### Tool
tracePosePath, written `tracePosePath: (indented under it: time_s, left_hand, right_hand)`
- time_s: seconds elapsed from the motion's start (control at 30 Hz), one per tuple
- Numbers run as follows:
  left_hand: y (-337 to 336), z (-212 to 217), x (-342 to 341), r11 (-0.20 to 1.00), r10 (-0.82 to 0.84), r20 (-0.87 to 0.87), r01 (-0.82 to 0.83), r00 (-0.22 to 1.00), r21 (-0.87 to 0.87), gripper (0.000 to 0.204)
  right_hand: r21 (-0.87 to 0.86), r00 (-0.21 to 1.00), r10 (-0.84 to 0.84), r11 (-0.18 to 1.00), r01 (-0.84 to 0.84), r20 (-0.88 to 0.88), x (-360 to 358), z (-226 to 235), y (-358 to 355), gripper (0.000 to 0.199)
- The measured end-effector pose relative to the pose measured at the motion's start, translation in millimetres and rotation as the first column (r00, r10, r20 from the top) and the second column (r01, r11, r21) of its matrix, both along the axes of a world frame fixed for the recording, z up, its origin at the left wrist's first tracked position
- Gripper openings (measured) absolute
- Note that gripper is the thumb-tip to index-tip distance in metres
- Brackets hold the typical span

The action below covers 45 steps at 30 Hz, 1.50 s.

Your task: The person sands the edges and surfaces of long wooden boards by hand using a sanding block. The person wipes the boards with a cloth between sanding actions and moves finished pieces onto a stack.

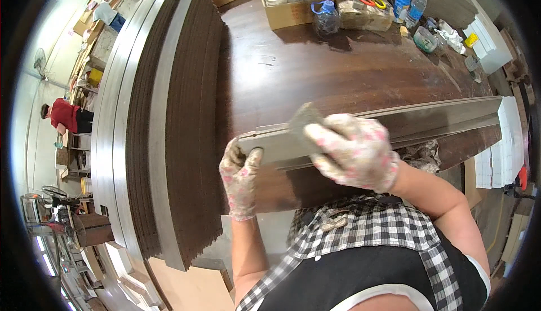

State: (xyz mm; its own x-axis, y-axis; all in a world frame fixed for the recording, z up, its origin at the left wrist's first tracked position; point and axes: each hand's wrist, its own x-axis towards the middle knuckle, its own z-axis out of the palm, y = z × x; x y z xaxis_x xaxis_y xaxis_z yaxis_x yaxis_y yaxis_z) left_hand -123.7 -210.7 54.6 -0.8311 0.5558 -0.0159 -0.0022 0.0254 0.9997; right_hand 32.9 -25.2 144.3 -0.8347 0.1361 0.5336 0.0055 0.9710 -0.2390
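Both my hands wear pale gloves with a pink flower print. My left hand (241, 175) grips the left end of a long, narrow grey plank (276, 148), thumb on its near face. My right hand (355, 152) has its fingers closed round a small, flat, dark grey pad (305, 120), perhaps an abrasive one, held at the plank's face near that end. The fingers partly cover the pad, so whether it touches the plank I cannot tell. More long grey boards (445, 116) run off to the right beside the held plank, over the brown table (315, 68).
Tall stacks of long boards (186, 125) rise close by on the left. Along the table's far side are a cardboard box (293, 16), a clear jug (326, 19), scissors (367, 2), and bottles (402, 3). White foam blocks (499, 153) stand at right. A person in red (65, 115) is far left.
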Motion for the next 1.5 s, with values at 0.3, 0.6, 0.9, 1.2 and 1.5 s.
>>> tracePosePath:
  time_s: [0.3,0.6,0.9,1.2,1.5]
  left_hand:
    - [8,-10,11,0.999,-0.008,0.0,0.008,1.0,0.036,0.029]
    - [40,-13,21,0.997,0.076,0.065,-0.074,0.995,-0.022,0.024]
    - [36,-36,-15,0.995,0.028,0.16,-0.043,0.987,0.092,0.039]
    - [31,13,-21,0.989,0.136,0.157,-0.125,0.978,-0.082,0.032]
    - [41,28,-17,0.979,0.168,0.147,-0.148,0.975,-0.138,0.032]
  right_hand:
    - [-0.018,0.987,0.161,0.987,-0.161,-0.014,-42,-6,-21,0.045]
    - [0.056,0.91,-0.415,0.909,0.413,0.026,125,4,109,0.044]
    - [0.061,0.598,-0.802,0.598,0.8,0.018,248,21,233,0.039]
    - [-0.01,0.429,-0.903,0.429,0.903,0.026,334,38,342,0.039]
    - [-0.423,0.228,-0.943,0.315,0.85,-0.243,375,47,396,0.04]
